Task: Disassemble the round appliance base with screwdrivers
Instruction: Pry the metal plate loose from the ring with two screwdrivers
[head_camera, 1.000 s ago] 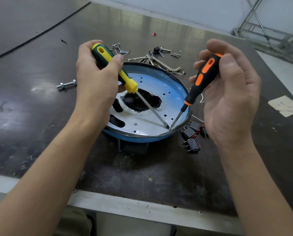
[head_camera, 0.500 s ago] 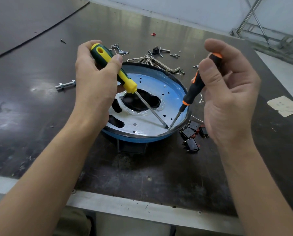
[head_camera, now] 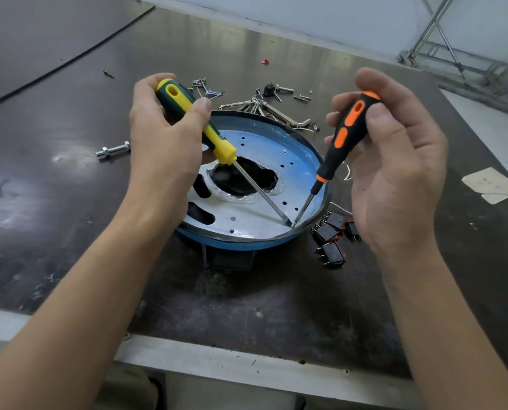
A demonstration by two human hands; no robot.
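The left hand (head_camera: 164,137) has fingers and thumb wrapped round the ribbed handle of the yellow-and-green screwdriver (head_camera: 217,143). The right hand (head_camera: 400,173) pinches the slimmer black-and-orange screwdriver (head_camera: 343,140) between thumb and fingertips near its cap. Over the last second the right thumb has rolled across that handle and back off it, so the orange grip patches show again, while the left hand has barely moved. I judge that the right hand is twirling its driver while the left braces at the same spot, so a fastener is probably mid-removal. Both steel shafts converge at the near-right edge of the round appliance base (head_camera: 246,242), which sits at the centre of the frame on the dark, scuffed tabletop (head_camera: 69,202). Whether a screw lies under the tips is too small to tell. The base is a shallow dish with a matte blue outer wall and a thin dark rim. Its bright sheet-metal floor is pierced with small holes, curved slots and a ragged central opening edged with crinkled clear film (it catches the light). Black rocker switches (head_camera: 332,253) lie just right of the base, bent wire clips (head_camera: 264,106) beyond it, and a bolt (head_camera: 113,150) to the left.
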